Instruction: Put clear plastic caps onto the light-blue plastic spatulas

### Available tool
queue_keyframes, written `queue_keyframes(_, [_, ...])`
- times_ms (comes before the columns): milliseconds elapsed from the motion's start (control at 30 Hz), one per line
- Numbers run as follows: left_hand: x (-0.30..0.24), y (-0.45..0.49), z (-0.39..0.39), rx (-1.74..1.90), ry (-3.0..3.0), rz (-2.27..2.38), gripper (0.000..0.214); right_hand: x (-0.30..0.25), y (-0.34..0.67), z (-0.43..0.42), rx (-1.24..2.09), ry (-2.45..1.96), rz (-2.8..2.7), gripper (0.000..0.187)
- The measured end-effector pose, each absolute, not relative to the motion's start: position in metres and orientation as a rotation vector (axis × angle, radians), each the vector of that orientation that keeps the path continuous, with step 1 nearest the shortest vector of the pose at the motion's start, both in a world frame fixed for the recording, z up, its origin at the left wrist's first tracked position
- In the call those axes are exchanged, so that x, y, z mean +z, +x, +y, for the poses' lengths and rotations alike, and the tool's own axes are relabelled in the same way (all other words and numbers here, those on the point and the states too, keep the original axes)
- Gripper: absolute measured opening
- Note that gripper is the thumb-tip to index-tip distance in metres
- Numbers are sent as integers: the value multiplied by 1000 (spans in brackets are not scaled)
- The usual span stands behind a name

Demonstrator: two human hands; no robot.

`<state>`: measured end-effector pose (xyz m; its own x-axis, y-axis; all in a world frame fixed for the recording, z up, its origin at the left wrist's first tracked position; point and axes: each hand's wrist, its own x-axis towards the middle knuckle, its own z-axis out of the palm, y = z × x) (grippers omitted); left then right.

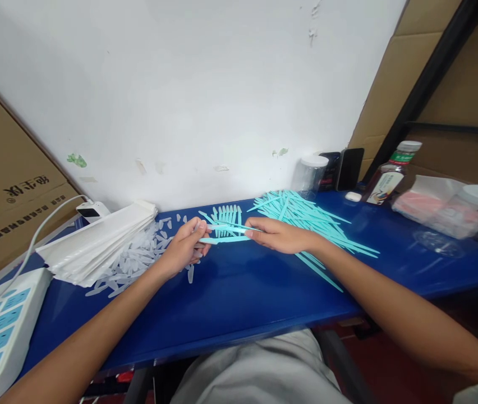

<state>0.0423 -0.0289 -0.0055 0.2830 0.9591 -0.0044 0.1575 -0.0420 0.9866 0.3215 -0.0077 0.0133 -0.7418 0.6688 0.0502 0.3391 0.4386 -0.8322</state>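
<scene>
In front of me, above the table, my left hand (187, 244) and my right hand (280, 234) are both closed on slim turquoise plastic sticks (233, 239) that span the gap between them. A pale, translucent cap seems to be at the left fingertips, though its detail is too small to make out. Just behind the hands lies a row of turquoise sticks with pale ends (228, 214), side by side. Beside my left hand is a loose pile of translucent caps (136, 255). Behind my right hand spreads a large heap of turquoise sticks (302, 216).
White paper sleeves (96, 247) are stacked at left, near a power strip (12, 320) and a cable. Along the back right stand a clear jar (309, 175), phones (349, 169), a brown bottle (388, 177) and a plastic bag (436, 207). The blue table (239, 303) meets a white wall.
</scene>
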Motion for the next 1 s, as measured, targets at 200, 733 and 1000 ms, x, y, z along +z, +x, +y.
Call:
queue_keyframes(200, [-6,37,-30,717,1554,963,44,15,317,-11,1169,-841,-2370,44])
queue_keyframes(733, [-3,30,-24,761,1400,992,53,16,336,1,1704,-784,-2042,38])
queue_keyframes(1000, [-6,32,-24,704,1292,947,57,4,328,2,1789,-789,-2071,43])
